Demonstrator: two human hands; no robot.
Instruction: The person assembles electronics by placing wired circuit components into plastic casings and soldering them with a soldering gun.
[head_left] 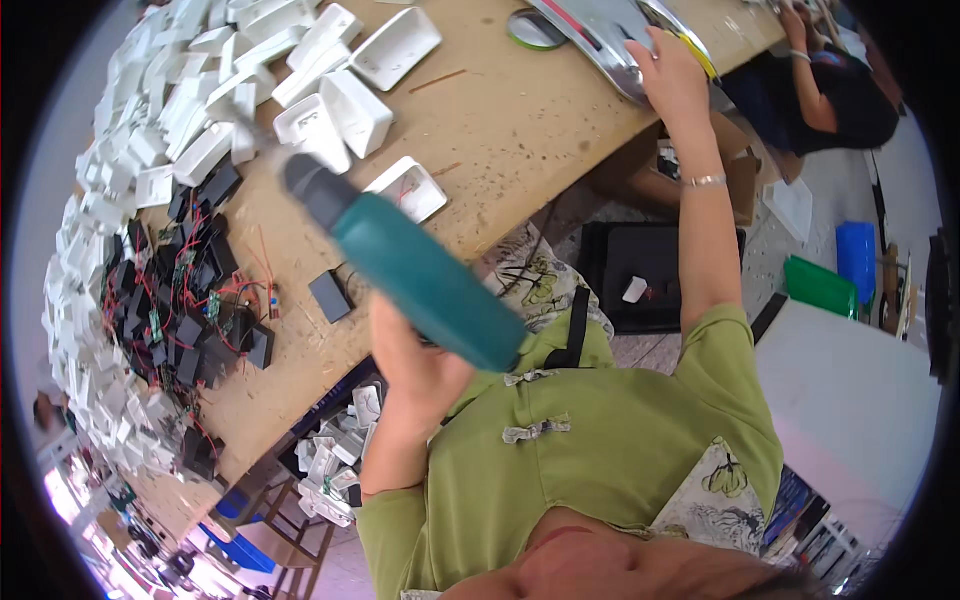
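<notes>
A teal electric screwdriver (430,275) with a dark grey nose slants across the view, its tip blurred over the table. Directly behind its body is my left hand (412,365). The tool covers the fingers, so whether they grip it does not show. Over at the far right, my right hand (677,80) reaches across a shiny metal tray (606,50), thumb and forefinger apart. A yellow strip (700,56) lies beside that hand. The nearest part to my left hand on the table is a flat black case (330,297).
White plastic housings (200,100) pile up on the left of the wooden table (520,130). Black cases with red wires (180,300) form a heap nearer me. A white housing (408,188) lies beyond the tool. A black bin (650,280) is below on the right. A co-worker (840,100) sits far right.
</notes>
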